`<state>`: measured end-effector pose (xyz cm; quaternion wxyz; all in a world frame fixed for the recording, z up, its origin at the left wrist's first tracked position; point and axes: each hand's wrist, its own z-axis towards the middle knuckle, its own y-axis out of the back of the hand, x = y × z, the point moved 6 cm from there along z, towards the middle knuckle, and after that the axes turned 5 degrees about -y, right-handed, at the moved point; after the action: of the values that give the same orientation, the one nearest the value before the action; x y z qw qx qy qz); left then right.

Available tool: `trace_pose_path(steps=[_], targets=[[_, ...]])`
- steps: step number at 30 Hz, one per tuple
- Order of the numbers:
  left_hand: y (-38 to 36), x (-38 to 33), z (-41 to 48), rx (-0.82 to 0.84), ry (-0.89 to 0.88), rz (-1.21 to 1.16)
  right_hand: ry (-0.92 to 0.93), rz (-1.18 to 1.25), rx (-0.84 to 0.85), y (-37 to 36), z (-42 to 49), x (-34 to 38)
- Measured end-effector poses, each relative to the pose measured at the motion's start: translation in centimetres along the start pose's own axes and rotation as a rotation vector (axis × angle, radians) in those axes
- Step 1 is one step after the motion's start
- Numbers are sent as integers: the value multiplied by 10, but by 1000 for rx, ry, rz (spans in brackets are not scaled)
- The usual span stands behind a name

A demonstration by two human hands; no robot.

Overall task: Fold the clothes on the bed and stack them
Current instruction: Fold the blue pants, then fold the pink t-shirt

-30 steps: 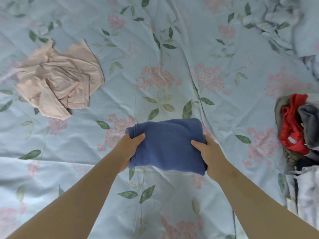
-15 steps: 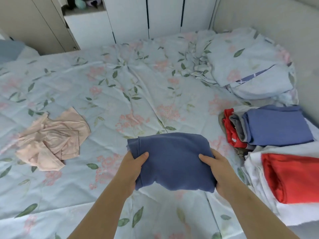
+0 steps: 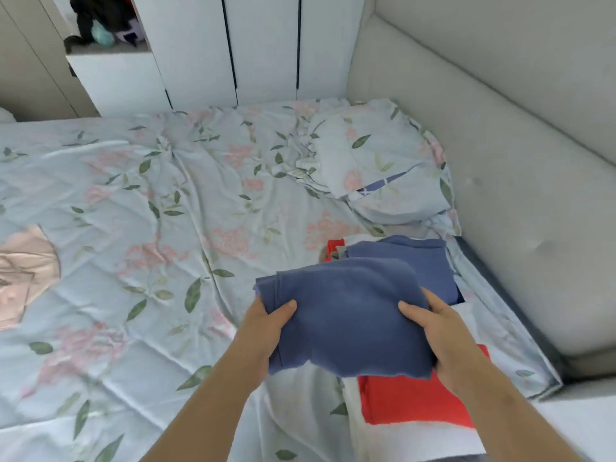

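Blues, red and peach on a flowered sheet

Centre: slate-blue folded garment [image 3: 346, 315], with a second blue garment [image 3: 420, 261] behind. Lower right: red cloth [image 3: 416, 401] on white cloth [image 3: 353, 415]. Left edge: peach-pink garment [image 3: 23, 271]. The bedsheet [image 3: 166, 211] is pale blue with pink blossoms and green leaves.

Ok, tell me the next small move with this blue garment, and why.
Probably lower the folded blue garment onto the stacked blue piece just beyond: left hand and right hand both grip it, already folded, above the red piece.
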<state>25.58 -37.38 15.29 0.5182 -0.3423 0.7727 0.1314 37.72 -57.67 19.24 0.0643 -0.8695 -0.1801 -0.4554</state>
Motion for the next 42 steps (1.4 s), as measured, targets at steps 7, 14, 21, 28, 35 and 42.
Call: trace_pose_path(steps=[7, 14, 21, 28, 35, 42], targets=[[-108, 28, -9, 112, -5, -42, 25, 16, -120, 108, 12, -6], [-123, 128, -27, 192, 292, 530, -243, -420, -233, 161, 30, -110], [-109, 129, -22, 189, 215, 908, -303, -739, -363, 168, 30, -123], [-89, 85, -10, 190, 21, 1091, -42, -919, -230, 90, 32, -73], [-14, 20, -4, 83, -183, 1203, 127, -1037, -31, -37, 24, -42], [130, -39, -14, -14, -266, 1330, 313, -1043, 116, -204, -9, -30]])
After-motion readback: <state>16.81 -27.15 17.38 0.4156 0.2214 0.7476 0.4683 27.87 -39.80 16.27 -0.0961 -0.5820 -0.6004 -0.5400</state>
